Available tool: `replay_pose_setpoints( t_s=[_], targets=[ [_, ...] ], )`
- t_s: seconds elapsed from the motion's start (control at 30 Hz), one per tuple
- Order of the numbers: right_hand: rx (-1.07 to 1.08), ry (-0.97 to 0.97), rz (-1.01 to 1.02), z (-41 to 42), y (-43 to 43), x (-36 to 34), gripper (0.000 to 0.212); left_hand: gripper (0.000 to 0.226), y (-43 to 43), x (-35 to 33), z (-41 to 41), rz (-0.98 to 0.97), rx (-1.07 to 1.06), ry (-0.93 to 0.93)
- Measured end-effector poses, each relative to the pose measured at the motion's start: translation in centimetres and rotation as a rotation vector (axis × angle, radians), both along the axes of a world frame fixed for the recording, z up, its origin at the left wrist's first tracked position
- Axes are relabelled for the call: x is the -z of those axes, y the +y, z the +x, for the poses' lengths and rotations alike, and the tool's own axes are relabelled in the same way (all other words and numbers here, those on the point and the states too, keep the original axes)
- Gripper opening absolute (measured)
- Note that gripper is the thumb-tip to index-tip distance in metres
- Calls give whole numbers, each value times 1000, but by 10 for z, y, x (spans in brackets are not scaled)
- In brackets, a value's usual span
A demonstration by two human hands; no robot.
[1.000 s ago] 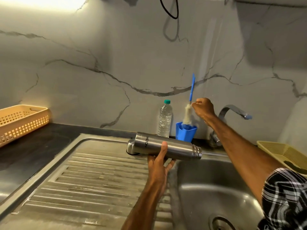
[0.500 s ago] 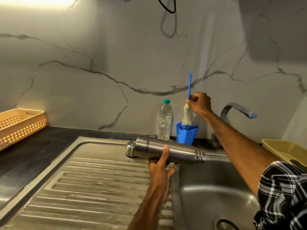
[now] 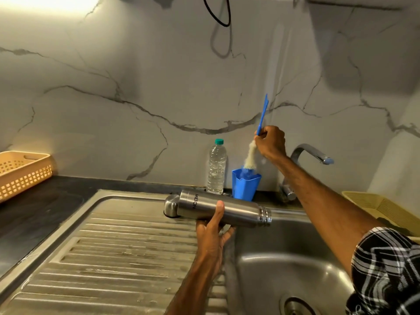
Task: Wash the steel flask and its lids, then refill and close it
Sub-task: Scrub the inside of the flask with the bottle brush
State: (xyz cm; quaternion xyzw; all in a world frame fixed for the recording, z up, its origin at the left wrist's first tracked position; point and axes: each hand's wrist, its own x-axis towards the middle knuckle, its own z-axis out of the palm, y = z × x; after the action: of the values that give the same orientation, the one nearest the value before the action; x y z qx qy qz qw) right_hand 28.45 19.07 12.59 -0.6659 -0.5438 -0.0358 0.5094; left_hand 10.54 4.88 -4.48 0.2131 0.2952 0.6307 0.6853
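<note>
Left hand (image 3: pixel 213 235) under steel flask (image 3: pixel 229 211), my fingers (image 3: pixel 219 209) clamped round its body. Flask lies sideways over sink (image 3: pixel 284 258) edge, threaded mouth rightward. Right hand (image 3: pixel 271 142) clenched on bottle brush (image 3: pixel 250 155), bristles dipping into blue cup (image 3: pixel 245 188).

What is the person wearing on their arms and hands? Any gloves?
No gloves: the left hand and right hand are bare, with no ring or watch showing. The right arm has a black-and-white checked sleeve that ends near the elbow. No sleeve shows on the left arm.
</note>
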Motion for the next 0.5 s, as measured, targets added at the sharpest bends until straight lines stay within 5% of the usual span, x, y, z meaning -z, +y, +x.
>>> replay_pose_setpoints(
  t_s=[0.27, 0.5],
  targets=[
    [66, 168, 353, 45, -61, -54, 15, 62, -1, -1, 1, 0, -17, 46],
    [103, 207, 528, 85, -149, -35, 13, 55, -6, -7, -2, 38, -13, 81]
  ],
)
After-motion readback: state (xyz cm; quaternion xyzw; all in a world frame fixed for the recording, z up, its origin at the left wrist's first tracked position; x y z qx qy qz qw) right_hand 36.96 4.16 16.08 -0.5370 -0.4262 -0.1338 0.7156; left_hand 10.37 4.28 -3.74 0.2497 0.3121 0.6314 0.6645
